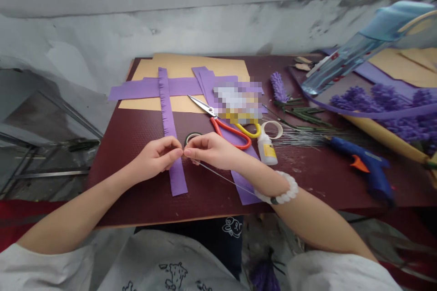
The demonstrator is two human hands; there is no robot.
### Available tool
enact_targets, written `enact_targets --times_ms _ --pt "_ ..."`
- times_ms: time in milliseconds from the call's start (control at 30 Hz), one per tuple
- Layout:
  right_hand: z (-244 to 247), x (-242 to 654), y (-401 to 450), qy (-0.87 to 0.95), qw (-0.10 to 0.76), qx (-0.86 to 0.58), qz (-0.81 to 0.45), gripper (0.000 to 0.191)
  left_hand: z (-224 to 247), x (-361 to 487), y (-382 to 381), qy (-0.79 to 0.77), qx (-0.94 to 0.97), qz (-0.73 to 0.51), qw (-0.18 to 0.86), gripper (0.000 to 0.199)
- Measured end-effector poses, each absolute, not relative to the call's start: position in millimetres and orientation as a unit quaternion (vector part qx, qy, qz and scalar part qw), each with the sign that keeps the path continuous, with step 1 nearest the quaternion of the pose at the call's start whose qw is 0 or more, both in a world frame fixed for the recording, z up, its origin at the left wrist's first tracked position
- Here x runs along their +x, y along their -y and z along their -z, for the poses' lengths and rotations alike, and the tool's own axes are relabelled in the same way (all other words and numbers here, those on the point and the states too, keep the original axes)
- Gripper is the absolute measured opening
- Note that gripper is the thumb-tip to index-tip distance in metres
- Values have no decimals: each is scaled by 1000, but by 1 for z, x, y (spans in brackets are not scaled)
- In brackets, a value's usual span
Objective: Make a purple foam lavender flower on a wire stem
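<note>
My left hand (155, 158) is pinched closed, its fingertips meeting those of my right hand. What lies between its fingers is too small to make out. A thin wire (229, 182) is in the closed fingers of my right hand (214, 151) and runs back under the wrist with the white bead bracelet. Beneath the hands lies a purple paper strip (178, 177), its left edge cut into fringe at the far part. A dark roll of tape (189, 137) sits just behind my right fingers, partly hidden. Red-handled scissors (233, 132) lie beyond my right hand.
Purple strips (133, 88) lie over tan sheets (143, 70). To the right are a white glue bottle (267, 149), a tape ring (273, 130), wires (300, 137), a blue glue gun (363, 161), purple flowers (389, 100) and a tilted blue water bottle (355, 54).
</note>
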State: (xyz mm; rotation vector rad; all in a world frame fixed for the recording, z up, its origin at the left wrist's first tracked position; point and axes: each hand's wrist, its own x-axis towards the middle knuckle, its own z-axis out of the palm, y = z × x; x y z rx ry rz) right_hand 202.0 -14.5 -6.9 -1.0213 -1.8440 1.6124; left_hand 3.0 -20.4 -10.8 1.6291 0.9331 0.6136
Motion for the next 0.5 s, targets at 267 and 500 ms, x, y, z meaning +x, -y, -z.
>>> enact_targets --times_ms 267,500 --pt "2 206 13 720 225 -338 -563 22 16 -2 18 -365 666 -262 595 29" --pt "-1 207 14 716 223 -338 -569 20 7 -2 20 -365 698 -256 560 27"
